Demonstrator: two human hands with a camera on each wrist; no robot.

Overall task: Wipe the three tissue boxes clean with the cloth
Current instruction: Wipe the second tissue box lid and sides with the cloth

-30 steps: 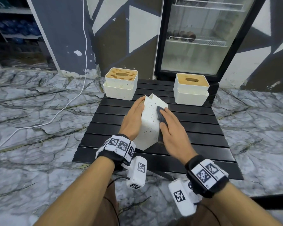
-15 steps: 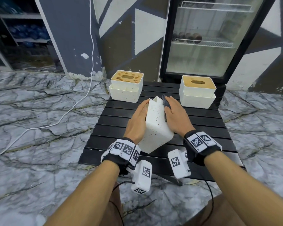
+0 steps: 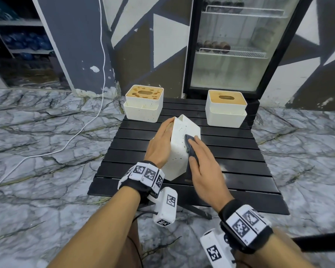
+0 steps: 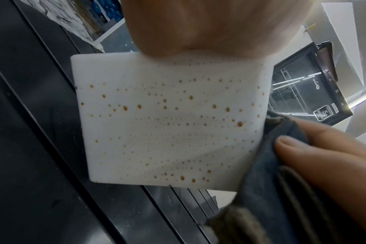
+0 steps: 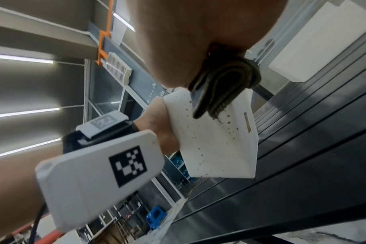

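A white tissue box (image 3: 179, 151), speckled with brown spots, stands tipped on its side in the middle of the black slatted table (image 3: 240, 167). My left hand (image 3: 161, 144) grips its left face and steadies it. My right hand (image 3: 201, 167) presses a folded dark grey cloth (image 3: 190, 147) flat against the box's right face. The left wrist view shows the box's spotted face (image 4: 169, 125) with the cloth (image 4: 272, 173) at its right edge. In the right wrist view the cloth (image 5: 221, 85) sits under my palm on the box (image 5: 215, 142). Two more tissue boxes with wooden lids stand at the back: one left (image 3: 143, 105), one right (image 3: 226, 107).
A glass-door fridge (image 3: 236, 43) stands right behind the table. A white cable (image 3: 66, 146) runs across the marble floor on the left. Shelves (image 3: 17, 41) with blue items are at the far left. The table's front slats near me are bare.
My right hand with the cloth has slid back down the box's right face towards me, after reaching the far top edge half a second ago. The left hand keeps its hold.
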